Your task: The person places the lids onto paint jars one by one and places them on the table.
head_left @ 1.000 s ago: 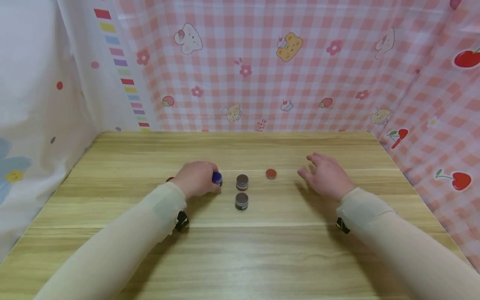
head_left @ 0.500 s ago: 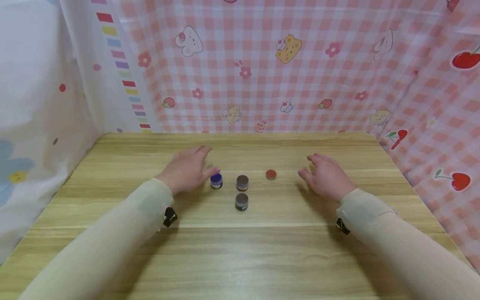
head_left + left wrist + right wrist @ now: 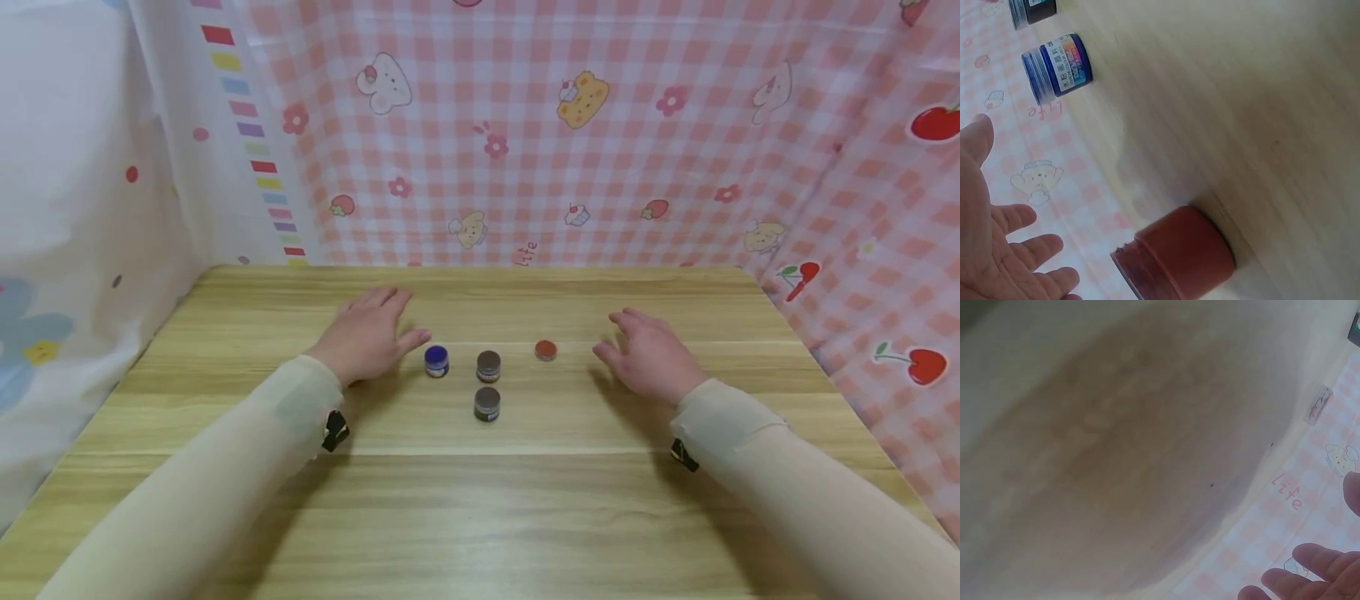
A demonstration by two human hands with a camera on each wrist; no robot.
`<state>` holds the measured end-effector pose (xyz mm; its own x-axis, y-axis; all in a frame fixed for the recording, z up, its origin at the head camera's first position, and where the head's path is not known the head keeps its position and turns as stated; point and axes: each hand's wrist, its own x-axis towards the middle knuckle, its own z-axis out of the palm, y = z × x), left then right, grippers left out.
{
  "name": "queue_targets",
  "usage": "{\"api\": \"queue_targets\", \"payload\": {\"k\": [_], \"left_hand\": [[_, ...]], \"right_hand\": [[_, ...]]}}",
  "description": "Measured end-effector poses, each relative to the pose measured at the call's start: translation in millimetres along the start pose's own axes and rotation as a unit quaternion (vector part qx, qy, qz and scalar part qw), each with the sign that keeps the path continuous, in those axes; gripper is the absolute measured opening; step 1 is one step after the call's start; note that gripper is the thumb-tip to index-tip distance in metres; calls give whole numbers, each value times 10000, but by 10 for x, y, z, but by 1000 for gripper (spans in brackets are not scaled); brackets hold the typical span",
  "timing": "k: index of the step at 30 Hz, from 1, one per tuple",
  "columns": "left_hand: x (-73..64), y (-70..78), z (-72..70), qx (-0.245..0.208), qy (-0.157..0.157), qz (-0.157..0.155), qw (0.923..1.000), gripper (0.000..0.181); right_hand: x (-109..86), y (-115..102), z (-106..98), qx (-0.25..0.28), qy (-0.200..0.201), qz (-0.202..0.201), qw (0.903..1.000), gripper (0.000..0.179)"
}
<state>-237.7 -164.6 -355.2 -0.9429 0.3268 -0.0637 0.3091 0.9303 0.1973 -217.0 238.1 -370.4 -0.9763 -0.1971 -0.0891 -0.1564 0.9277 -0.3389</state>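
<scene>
My left hand is open over the left of the table, fingers spread and holding nothing. Just right of its thumb stands a blue paint jar, apart from the hand. The left wrist view shows a red paint jar standing close by; in the head view my left hand and arm hide it. Two dark-topped jars, a far one and a near one, stand mid-table. A flat, red-topped lid lies right of them. My right hand, fingers loosely bent and holding nothing, is to the lid's right.
A wooden table carries all these things. Behind it hangs a pink checked cloth, with a white patterned cloth at the left and another checked cloth at the right. Long sleeves cover both arms.
My left hand has let go of the blue paint jar and drawn back to the left, its fingers opening out. The jar stays upright where it was. My right hand keeps its place.
</scene>
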Motion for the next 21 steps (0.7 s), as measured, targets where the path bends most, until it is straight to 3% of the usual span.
{"api": "queue_targets", "payload": {"k": [14,21], "left_hand": [[-61,-121,-21,81,-48,-91,9999,89],[-76,-197,-21,50,-107,-141,9998,90]], "right_hand": [[97,-219,47,-430,-74,-520,9977,66],[238,-329,74,-683,-206,-874,9936,62]]}}
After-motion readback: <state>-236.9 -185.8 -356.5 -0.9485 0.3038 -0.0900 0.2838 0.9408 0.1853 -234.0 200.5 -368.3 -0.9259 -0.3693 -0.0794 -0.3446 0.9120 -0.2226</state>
